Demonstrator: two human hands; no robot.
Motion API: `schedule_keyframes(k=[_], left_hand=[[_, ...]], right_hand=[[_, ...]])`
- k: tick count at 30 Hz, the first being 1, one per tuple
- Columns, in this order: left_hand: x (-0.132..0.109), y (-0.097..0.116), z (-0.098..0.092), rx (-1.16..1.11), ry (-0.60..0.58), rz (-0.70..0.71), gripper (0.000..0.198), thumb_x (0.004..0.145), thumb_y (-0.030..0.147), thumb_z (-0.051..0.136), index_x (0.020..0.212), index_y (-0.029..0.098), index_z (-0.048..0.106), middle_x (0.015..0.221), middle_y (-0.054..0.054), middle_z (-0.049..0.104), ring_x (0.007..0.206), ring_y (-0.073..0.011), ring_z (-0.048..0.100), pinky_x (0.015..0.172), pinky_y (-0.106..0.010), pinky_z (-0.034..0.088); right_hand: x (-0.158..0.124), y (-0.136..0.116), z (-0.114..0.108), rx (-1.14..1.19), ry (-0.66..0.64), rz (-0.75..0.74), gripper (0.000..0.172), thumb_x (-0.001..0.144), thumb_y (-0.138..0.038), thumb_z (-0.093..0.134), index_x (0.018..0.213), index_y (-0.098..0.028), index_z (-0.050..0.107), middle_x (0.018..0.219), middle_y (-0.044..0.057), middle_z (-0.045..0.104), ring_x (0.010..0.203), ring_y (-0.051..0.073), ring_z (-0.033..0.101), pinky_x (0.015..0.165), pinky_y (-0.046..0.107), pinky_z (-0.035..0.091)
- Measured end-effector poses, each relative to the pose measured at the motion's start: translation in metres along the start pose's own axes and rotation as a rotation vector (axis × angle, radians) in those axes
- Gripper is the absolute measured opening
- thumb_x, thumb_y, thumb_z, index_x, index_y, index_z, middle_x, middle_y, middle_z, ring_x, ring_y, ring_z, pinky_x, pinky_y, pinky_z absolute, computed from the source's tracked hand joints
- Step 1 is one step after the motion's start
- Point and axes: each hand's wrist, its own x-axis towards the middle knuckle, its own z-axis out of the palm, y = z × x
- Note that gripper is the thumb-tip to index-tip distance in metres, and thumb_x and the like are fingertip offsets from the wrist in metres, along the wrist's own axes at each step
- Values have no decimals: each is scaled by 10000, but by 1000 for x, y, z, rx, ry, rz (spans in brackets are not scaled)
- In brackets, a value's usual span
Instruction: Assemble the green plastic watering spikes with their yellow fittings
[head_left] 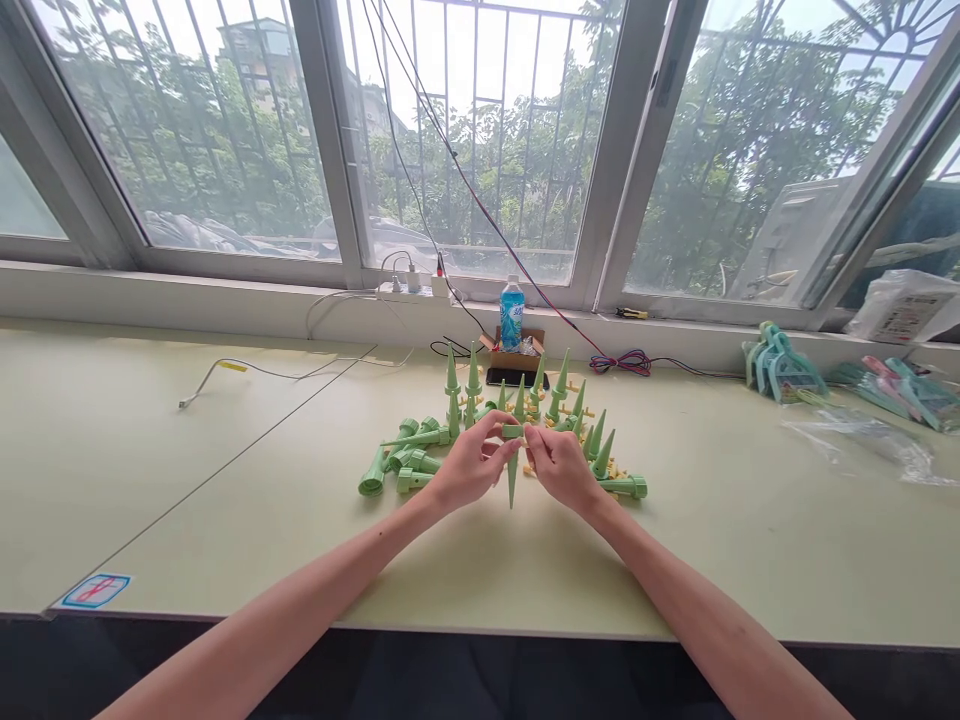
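Observation:
My left hand (474, 458) is closed around the wide collar of a green plastic plant-watering spike (512, 485), whose point hangs downward over the table. My right hand (559, 462) pinches at the collar's right side, with a bit of pale yellow plastic showing at its fingertips; the fingers hide most of it. Beyond both hands, several green spikes (559, 388) stand point up, many with small yellow pieces at their sides. To the left of my left hand lies a pile of green spikes (409, 458). Another green spike (626, 487) lies beside my right wrist, near loose yellow pieces (616, 470).
A blue-labelled bottle (512, 315) stands at a small cardboard box (531, 340), behind a dark phone (504, 377). Coiled cable (622, 362) lies near the windowsill. Light-green plastic items (780, 365) and clear bags (862, 440) are on the right. A white cable (217, 370) crosses the left side.

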Motion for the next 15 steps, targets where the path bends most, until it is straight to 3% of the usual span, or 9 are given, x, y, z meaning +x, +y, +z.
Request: schedule_keyframes(k=[6,10,15], left_hand=[[0,4,2,-85,59,-22,375,865,535,532,1045,215,458,785,24,559,397,-46,460,360,-184,328],[3,5,0,-176,107,-107,439,876,594,464,747,174,479,568,39,499,341,-56,416,342,-188,287],[5,4,-4,-312,-57,-353,655,847,697,379,491,156,476,430,-13,462,354,-88,406,339,-203,261]], right_hand=[[-1,-3,-1,26,68,28,473,985,-467,324,616,-190,430,534,-17,483,463,97,423,499,238,336],[0,-4,-3,-3,128,24,453,986,-469,321,633,-199,406,530,-28,453,464,99,393,501,240,325],[-1,-2,-2,-22,86,-6,428,991,-450,318,651,-201,392,547,-35,442,488,98,390,525,233,329]])
